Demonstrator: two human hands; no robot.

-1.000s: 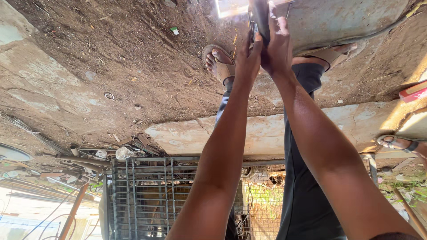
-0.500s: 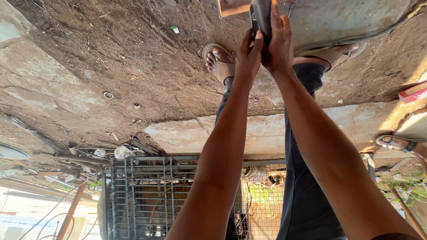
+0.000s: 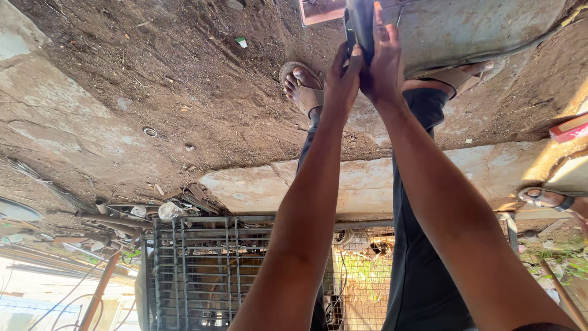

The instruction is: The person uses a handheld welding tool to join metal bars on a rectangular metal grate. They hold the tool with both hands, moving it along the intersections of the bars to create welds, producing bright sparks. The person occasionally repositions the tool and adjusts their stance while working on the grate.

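My left hand (image 3: 340, 83) and my right hand (image 3: 383, 61) reach out together at the top middle of the head view. Both close around a dark, narrow object (image 3: 360, 24), which sits at the left edge of a grey metal panel (image 3: 471, 30) lying on the dirt ground. The top of the dark object runs out of frame, so I cannot tell what kind of thing it is. My sandalled feet (image 3: 300, 83) stand just beside the hands, and my dark trousers (image 3: 422, 257) run between my forearms.
The view is upside down. A concrete slab (image 3: 367, 184) crosses the middle. A wire mesh cage (image 3: 202, 270) and scrap pipes (image 3: 104, 214) lie below it. Another person's sandalled foot (image 3: 542, 197) and a red box (image 3: 569, 127) are at the right.
Both hands stay clasped on the dark object. They have shifted only slightly against the panel's edge, and the view has moved a little.
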